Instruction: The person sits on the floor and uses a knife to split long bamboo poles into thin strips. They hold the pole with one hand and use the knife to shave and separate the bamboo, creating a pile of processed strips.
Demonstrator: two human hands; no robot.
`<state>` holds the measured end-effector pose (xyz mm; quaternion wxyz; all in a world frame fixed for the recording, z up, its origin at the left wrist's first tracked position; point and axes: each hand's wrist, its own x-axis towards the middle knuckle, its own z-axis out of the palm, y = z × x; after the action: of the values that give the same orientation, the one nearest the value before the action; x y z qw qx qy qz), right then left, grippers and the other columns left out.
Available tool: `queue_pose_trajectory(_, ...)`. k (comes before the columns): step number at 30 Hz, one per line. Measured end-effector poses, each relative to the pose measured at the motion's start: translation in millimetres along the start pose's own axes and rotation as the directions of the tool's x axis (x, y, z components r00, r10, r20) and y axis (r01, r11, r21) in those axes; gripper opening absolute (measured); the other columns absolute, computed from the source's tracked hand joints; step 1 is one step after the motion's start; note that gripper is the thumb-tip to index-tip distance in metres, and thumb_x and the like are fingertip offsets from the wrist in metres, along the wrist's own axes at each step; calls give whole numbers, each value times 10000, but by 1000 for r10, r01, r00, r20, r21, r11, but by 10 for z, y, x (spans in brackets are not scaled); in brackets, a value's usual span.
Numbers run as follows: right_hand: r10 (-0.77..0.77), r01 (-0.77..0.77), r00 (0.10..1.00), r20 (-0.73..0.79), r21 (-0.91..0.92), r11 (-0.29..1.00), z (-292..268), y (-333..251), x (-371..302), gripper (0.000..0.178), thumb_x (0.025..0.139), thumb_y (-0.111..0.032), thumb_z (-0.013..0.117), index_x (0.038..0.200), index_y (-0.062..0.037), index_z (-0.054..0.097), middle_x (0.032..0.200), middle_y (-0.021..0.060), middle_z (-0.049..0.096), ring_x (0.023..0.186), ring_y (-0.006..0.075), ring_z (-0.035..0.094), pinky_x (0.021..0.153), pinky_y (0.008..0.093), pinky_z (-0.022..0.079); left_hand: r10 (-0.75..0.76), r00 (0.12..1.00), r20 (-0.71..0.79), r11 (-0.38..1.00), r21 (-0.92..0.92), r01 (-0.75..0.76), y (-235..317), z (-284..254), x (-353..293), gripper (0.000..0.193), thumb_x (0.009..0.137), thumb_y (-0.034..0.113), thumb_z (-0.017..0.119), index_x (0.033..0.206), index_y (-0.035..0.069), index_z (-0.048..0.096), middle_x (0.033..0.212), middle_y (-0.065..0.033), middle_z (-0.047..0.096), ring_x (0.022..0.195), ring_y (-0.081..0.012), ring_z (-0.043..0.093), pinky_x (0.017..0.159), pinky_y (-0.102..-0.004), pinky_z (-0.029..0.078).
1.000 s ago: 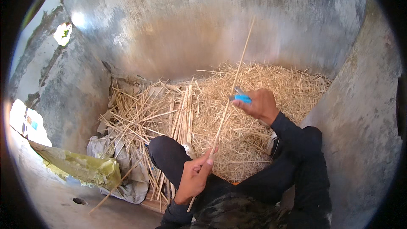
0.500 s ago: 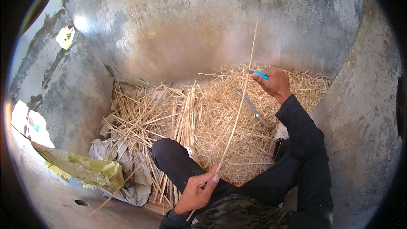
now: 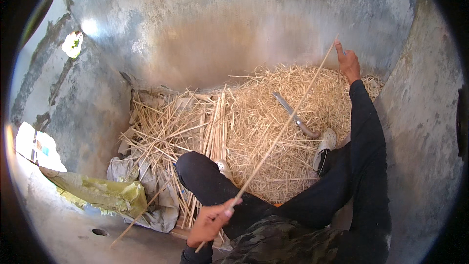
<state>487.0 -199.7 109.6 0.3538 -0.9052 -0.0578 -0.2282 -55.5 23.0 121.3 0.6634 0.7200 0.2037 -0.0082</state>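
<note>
A long thin bamboo strip [image 3: 281, 136] slants from low centre to upper right across my lap. Its lower part is pinched in my left hand [image 3: 211, 222], and a short end sticks out below the wrist. Far up at the right, my right hand [image 3: 348, 62] is closed beside the strip's tip, thumb along it. Only a speck of the blue-handled small knife shows at those fingers; its blade is hidden. Beyond the strip, a large knife with a wooden handle [image 3: 307, 128] lies on the shavings, apart from both hands.
Pale shavings [image 3: 264, 102] cover the floor before me. Several bamboo strips [image 3: 213, 127] lie in a loose heap to the left, near a yellowish sheet [image 3: 105, 195] and a grey sack [image 3: 161, 208]. A concrete wall [image 3: 224, 29] rises behind; another [image 3: 420, 132] stands close on my right.
My right hand has slid outward along the strip to its far tip, up and to the right. The strip leans further right, and my left hand has shifted slightly down and left.
</note>
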Motion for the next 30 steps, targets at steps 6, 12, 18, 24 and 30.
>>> queue_pose_trajectory(6,-359,323,907,220,182,929,27,-577,-906,728,863,-661,451,542,-23,593,489,133,507,458,259,510,468,433,359,51,998,-38,929,-365,-62,-113,-48,393,403,972,227,503,1289,-22,502,581,75,336,485,-30,299,470,-194,256)
queue_pose_trajectory(12,-781,683,518,350,382,623,-165,-1307,-2262,665,784,-693,522,550,-77,614,434,93,495,402,258,522,461,386,432,162,984,-70,877,-448,-176,19,107,786,406,975,221,500,1305,-16,489,575,82,319,474,-23,280,462,-193,243)
queue_pose_trajectory(18,-665,621,677,314,241,746,-160,-1366,-2024,640,759,-675,577,477,-100,551,422,119,492,413,300,544,463,420,451,178,979,-100,944,-263,-199,73,234,678,401,976,196,504,1318,-11,483,618,100,352,529,-1,287,482,-189,222)
queue_pose_trajectory(24,-778,714,552,301,312,627,-359,-1314,-2334,641,759,-700,554,545,-99,621,443,119,512,431,299,557,446,405,438,231,965,-124,964,-107,-244,201,363,648,371,968,213,510,1261,-11,545,638,87,376,552,-20,306,498,-201,231)
queue_pose_trajectory(30,-581,553,724,370,190,811,-218,-1178,-1924,620,785,-681,540,714,-90,715,479,135,550,444,298,573,452,402,449,175,979,-108,985,26,-173,173,367,504,380,966,146,511,1287,-58,490,1083,-51,598,976,-67,484,854,-211,403)
